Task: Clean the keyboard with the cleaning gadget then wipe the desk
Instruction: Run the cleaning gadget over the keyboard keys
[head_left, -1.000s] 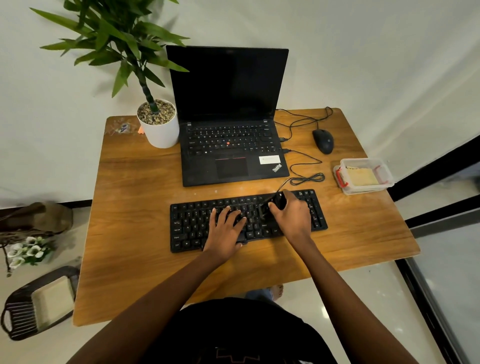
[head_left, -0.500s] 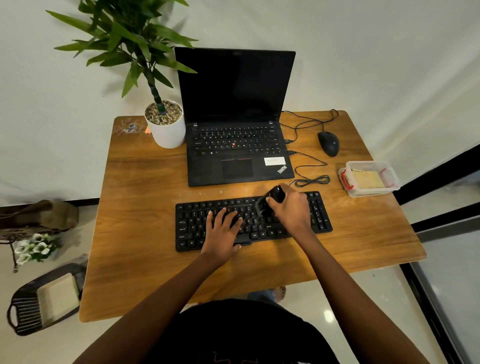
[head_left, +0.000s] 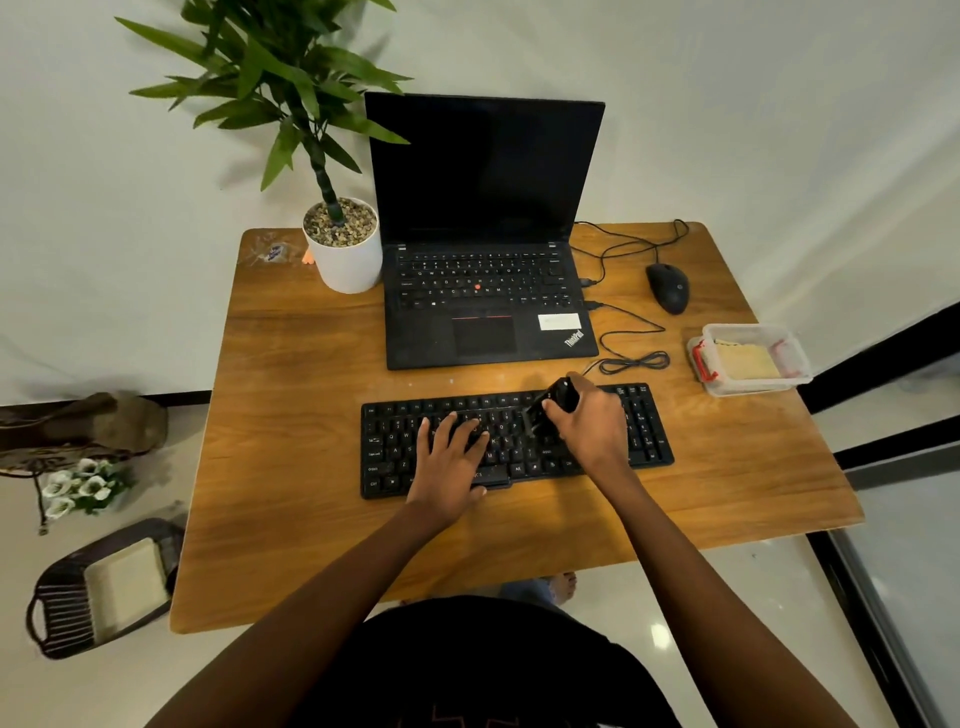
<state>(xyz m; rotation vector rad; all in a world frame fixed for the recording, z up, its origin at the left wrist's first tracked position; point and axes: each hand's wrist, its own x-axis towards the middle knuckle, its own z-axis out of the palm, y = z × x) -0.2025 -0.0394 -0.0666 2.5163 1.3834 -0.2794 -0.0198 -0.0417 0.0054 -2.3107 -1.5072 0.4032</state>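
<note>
Gripping: right hand fingers curled round gadget, tip down on keyboard mid-right keys
left hand: fingers spread, flat on keys
keyboard: near desk front, before laptop

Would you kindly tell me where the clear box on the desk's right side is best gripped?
Probably by its two long walls, coming straight down from above: the clear box sits flat and low, and the red clips take up its short ends.
</note>
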